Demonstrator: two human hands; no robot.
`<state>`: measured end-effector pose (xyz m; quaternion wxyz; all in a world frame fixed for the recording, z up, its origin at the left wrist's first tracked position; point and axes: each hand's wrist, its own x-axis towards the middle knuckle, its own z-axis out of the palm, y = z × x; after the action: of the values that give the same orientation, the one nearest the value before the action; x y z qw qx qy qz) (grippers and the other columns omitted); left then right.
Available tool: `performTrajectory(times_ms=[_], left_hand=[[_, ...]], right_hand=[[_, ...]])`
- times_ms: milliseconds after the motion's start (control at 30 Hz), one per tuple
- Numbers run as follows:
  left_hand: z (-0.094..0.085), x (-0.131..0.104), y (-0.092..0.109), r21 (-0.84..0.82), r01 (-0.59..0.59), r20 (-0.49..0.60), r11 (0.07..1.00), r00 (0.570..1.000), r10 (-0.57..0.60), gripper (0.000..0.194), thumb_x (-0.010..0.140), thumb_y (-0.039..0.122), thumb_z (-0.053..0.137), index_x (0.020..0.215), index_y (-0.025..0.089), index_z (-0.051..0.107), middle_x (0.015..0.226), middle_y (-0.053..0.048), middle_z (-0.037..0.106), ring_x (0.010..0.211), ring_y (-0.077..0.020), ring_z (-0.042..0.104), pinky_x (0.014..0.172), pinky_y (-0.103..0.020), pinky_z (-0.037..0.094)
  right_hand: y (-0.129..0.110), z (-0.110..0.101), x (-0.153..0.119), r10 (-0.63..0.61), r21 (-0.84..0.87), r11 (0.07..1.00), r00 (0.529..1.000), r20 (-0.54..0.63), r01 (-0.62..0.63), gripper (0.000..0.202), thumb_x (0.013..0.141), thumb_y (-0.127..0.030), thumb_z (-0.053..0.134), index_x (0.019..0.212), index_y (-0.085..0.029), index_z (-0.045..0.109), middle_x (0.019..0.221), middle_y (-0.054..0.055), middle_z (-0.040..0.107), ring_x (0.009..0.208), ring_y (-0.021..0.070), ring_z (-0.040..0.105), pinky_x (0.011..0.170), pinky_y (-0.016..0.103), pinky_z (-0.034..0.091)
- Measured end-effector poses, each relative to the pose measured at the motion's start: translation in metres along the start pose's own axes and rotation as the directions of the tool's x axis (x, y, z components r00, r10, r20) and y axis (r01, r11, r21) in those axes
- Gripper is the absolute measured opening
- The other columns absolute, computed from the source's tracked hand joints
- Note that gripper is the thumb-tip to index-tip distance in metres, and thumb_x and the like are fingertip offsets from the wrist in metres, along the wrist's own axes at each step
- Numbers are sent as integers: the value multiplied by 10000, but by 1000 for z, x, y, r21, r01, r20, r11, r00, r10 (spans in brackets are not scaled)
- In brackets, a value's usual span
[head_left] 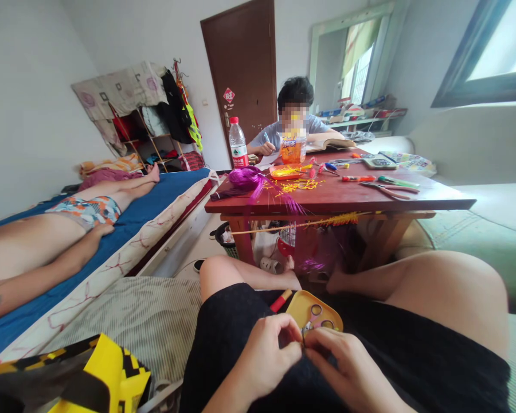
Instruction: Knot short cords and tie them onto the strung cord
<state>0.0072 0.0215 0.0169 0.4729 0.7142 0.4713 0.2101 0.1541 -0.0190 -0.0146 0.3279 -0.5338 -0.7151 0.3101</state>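
My left hand (269, 353) and my right hand (341, 358) meet over my lap, thumbs and fingers pinched together around something small and dark. What it is I cannot make out. Just beyond my fingertips, a yellow tray (298, 304) rests on my lap with pink-handled scissors (316, 314) in it. Beside the tray's left edge lies a red tube with a yellowish end (281, 301).
The red table (327, 198) ahead bears purple strands (247, 179), yellow bits (298, 185), a bottle (238, 146), pliers (393, 189) and pens. A person (294, 115) writes behind it. Another person (47, 241) lies on the bed at left. A stick (279, 228) crosses below the tabletop.
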Motion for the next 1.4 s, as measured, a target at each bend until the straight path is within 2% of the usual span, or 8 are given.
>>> performTrajectory(times_ms=[100, 300, 500, 600, 733, 967, 1133, 1400], left_hand=[[-1, 1, -4, -100, -21, -90, 995, 996, 11, 89, 674, 170, 549, 735, 149, 610, 700, -4, 583, 684, -145, 500, 663, -245, 375], [8, 2, -4, -124, -81, -180, 989, 982, 58, 72, 667, 182, 597, 599, 159, 598, 708, -13, 564, 693, -149, 489, 663, -256, 355], [20, -3, -5, -324, -75, -294, 943, 956, -25, 81, 624, 178, 622, 565, 156, 572, 783, -30, 551, 767, -165, 515, 693, -258, 367], [22, -4, -7, -546, -3, -212, 838, 968, -135, 98, 596, 189, 625, 541, 148, 555, 745, -15, 540, 737, -146, 498, 684, -244, 369], [22, -3, -11, -697, 99, -67, 711, 977, -202, 81, 565, 168, 633, 556, 143, 556, 695, -2, 547, 723, -134, 479, 707, -241, 354], [12, 0, -16, -642, 256, 67, 723, 958, -280, 66, 550, 153, 609, 606, 134, 580, 615, 17, 550, 594, -98, 446, 603, -226, 329], [4, 5, -12, -560, 250, 119, 790, 968, -222, 110, 562, 175, 630, 584, 129, 532, 514, 24, 543, 539, -101, 486, 584, -234, 340], [5, 7, -19, -685, 326, 245, 652, 945, -215, 342, 500, 285, 785, 690, 106, 566, 538, -8, 611, 509, -93, 543, 556, -212, 376]], right_hand=[[1, 1, 0, 9, 2, 1000, 1000, -20, -9, 166, 805, -184, 448, 671, -176, 545, 638, 22, 614, 582, 155, 558, 567, 243, 417], [2, 3, 0, -4, 17, 1000, 1000, -30, 5, 164, 796, -149, 436, 689, -177, 557, 670, 32, 638, 607, 161, 580, 588, 246, 431], [5, 5, -2, -36, -60, 998, 985, -166, 26, 178, 844, -193, 418, 734, -192, 559, 692, 43, 639, 626, 169, 604, 600, 253, 460], [9, 7, -5, -130, -137, 986, 959, -253, 97, 151, 843, -190, 437, 775, -199, 571, 729, 51, 650, 678, 181, 625, 638, 260, 479], [12, 8, -6, -239, -214, 959, 937, -256, 187, 156, 849, -165, 429, 808, -198, 575, 734, 44, 654, 670, 169, 624, 629, 254, 484], [4, -2, -2, -467, -406, 832, 872, -148, 377, 260, 859, -97, 341, 778, -188, 571, 688, 48, 652, 595, 153, 602, 621, 258, 465], [3, -4, -1, -513, -420, 791, 856, -59, 445, 291, 867, -88, 322, 705, -194, 539, 620, 26, 613, 555, 139, 571, 623, 247, 446], [6, -1, 0, -552, -398, 795, 819, -160, 458, 289, 884, -107, 315, 701, -196, 519, 656, 30, 629, 573, 135, 581, 609, 243, 447]])
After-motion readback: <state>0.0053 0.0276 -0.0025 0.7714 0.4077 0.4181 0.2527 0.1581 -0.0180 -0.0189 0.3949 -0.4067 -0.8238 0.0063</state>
